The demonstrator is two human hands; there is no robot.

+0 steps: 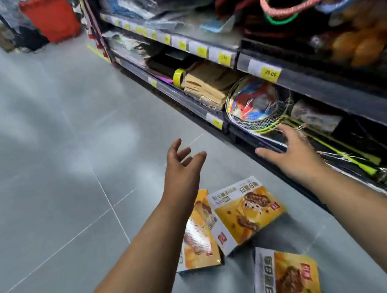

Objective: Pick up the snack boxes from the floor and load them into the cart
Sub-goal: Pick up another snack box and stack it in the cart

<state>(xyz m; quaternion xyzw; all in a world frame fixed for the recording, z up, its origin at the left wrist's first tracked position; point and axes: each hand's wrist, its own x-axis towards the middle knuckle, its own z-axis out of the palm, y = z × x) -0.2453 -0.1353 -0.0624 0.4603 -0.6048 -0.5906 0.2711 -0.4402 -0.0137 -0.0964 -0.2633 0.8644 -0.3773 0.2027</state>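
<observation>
Reaching with left grip (181, 161) and right grip (289, 155), both spread apart and empty, above three snack boxes (245, 213) scattered on the floor (52, 155) beside the shelf (325, 90).

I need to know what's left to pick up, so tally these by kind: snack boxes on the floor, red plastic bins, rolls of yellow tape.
Yellow-and-white cardboard snack boxes, lying on the grey tiled floor: 3
Red plastic bin up the aisle: 1
Roll of yellow tape: 1
Total: 5
</observation>
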